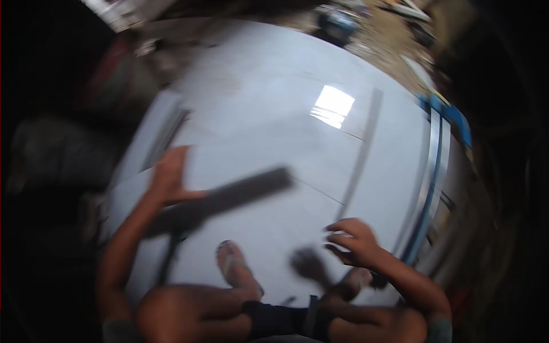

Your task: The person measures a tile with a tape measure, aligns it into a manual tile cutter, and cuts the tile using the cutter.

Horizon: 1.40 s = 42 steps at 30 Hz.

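While crouching low over the white floor (269,131), extends the left grip (170,176) out to the side, released, with thumb stretched wide from raised fingers. Brings that thumb right up to the long dark strip (246,191), slanting across the floor from below the left grip toward the middle; cannot tell through the blur whether touching it or just beside, nor whether solid or shadow. Holds the right grip (350,241) above the floor, also released, with fingers loosely curved and parted. Casts a hand-shaped shadow (310,266) just beside it. Plants the left foot (234,264) between both grips and the right foot (358,278) just below the right one. Has long pale and blue rails (437,163) lying farther right, and a bright light patch (333,106) ahead on the floor.
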Motion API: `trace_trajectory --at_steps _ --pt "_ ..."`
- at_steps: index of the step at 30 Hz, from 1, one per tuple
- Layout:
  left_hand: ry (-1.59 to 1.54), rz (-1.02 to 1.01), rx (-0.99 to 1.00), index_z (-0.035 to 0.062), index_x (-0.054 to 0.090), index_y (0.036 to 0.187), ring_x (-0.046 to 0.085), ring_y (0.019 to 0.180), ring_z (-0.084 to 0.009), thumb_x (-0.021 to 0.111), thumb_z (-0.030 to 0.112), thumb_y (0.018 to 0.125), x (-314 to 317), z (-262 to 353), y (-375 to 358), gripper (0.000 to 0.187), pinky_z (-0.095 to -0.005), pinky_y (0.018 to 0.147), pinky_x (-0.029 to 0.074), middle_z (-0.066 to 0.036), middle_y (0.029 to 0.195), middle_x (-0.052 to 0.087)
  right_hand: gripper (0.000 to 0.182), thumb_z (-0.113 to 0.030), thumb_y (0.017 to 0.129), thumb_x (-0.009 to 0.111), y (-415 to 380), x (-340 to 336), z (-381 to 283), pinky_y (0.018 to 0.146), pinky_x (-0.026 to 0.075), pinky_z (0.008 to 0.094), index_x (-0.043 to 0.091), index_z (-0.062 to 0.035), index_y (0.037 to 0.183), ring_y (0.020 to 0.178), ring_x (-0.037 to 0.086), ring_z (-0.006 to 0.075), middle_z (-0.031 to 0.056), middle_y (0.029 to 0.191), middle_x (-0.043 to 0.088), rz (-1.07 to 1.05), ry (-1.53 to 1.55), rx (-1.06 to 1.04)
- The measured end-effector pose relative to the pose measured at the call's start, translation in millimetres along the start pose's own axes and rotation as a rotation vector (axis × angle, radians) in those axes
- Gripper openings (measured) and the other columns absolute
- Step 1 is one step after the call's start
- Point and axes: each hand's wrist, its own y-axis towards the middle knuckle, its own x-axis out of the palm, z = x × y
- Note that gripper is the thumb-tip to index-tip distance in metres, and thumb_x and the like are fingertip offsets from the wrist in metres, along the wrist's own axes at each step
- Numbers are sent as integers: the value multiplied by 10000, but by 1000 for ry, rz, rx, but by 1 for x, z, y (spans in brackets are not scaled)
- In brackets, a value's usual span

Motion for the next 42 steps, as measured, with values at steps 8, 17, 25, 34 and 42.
trace_trajectory --at_steps 8,17,25,34,42 --pt "-37 81 -446 -68 478 1379 558 1250 -403 910 284 563 0 -138 -52 988 -463 1094 436 -259 1314 563 534 -615 891 644 -154 51 6 555 487 345 745 -92 858 629 631 169 53 715 658 -1244 586 1033" --pt "91 134 -678 -68 496 1400 538 1288 -403 959 435 574 1 -217 -119 1072 -471 1087 438 -268 1366 556 614 -705 839 662 -198 68 13 776 489 344 722 -95 800 691 628 171 50 693 654 -1027 511 1139" --pt "-82 47 -698 -80 505 1396 583 1248 -375 955 363 571 -4 -226 -122 1039 -446 1075 453 -264 1320 598 609 -691 831 631 -207 81 16 1152 138 636 774 -104 908 1113 623 395 179 933 734 -1013 438 1297" --pt "-99 -42 -706 -93 502 1399 600 1249 -362 951 369 605 10 -243 -121 1023 -425 1082 458 -273 1341 608 555 -620 826 697 -173 66 5 1020 417 455 777 -78 918 952 684 320 166 864 738 -952 440 1356" --pt "-106 104 -535 -16 318 1552 372 1458 -359 915 343 729 48 -279 -135 1078 -447 1195 322 -244 1567 380 650 -757 843 579 -175 69 0 1100 290 625 804 -181 1044 1072 662 326 175 1000 752 -1000 322 1299"
